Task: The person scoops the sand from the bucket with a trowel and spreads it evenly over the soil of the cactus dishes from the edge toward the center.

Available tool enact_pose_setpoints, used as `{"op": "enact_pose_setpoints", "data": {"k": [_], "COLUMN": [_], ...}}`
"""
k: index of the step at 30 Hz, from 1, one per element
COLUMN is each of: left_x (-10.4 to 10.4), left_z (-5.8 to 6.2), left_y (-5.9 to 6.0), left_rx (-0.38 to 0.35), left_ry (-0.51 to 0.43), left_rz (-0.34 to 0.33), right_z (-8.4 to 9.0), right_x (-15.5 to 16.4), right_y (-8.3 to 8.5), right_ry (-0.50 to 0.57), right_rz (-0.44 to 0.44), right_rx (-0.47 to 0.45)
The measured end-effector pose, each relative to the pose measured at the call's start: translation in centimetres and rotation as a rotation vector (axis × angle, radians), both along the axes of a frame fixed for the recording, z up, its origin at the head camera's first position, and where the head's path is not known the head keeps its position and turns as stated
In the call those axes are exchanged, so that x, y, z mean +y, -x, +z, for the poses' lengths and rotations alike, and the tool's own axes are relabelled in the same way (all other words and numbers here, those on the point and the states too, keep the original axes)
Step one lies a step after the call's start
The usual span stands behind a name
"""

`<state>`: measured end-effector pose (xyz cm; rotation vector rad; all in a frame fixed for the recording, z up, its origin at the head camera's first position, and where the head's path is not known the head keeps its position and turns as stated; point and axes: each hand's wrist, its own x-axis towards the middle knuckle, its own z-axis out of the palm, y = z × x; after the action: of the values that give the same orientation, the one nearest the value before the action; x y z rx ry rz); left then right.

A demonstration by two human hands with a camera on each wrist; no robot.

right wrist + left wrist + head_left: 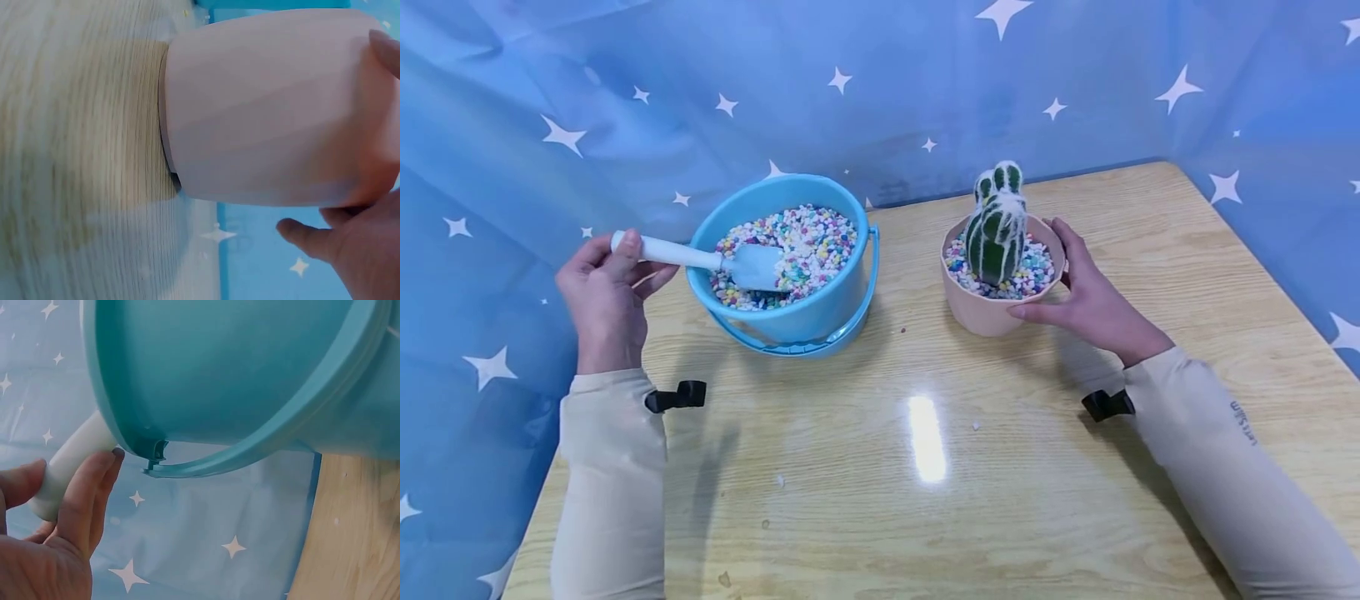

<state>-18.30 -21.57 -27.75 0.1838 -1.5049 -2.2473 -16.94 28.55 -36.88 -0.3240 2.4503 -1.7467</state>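
My left hand (606, 296) holds a small shovel (673, 252) by the end of its white handle, thumb on top and fingers beneath. Its pale blue blade lies on colorful pebbles (823, 237) inside a light blue bucket (827, 321). From the left wrist view, the bucket wall (219, 369) hides the blade, while the white handle (72, 462) shows between thumb and fingers. On the right, my right hand (1097, 304) grips the side of a pink pot (977, 315), thumb at the near rim. A green cactus (996, 242) stands in pebbles in that pot.
Both containers stand toward the back of a wooden table (850, 500). The bucket's handle (850, 329) hangs down in front. A blue curtain (895, 92) with white stars rises behind the table and along its sides. A few stray pebbles (780, 481) lie on the tabletop.
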Motion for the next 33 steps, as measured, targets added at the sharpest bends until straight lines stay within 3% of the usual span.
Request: {"op": "enact_pose_setpoints", "data": {"k": [10,14,21,33], "left_x": [0.1,0.3,0.7,1.4], "left_z": [-0.9,-1.3,-1.9,-1.7], "left_y": [-0.3,-0.4,-1.0,-1.4], "left_rx": [-0.002,-0.007,0.007,0.066], "left_ry": [-0.214,-0.269,-0.287,-0.322], "left_rz": [0.01,0.018,0.039,0.043], "right_z": [0.1,-0.1,0.0,0.1], "right_x": [0.1,-0.1,-0.1,0.0], "right_y": [-0.2,-0.3,0.0,-0.1], "right_ry": [0.007,-0.015,-0.029,-0.043], "right_rz": [0.001,-0.04,-0.009,0.009], "right_rx": [-0.005,-0.018,-0.008,0.035]}}
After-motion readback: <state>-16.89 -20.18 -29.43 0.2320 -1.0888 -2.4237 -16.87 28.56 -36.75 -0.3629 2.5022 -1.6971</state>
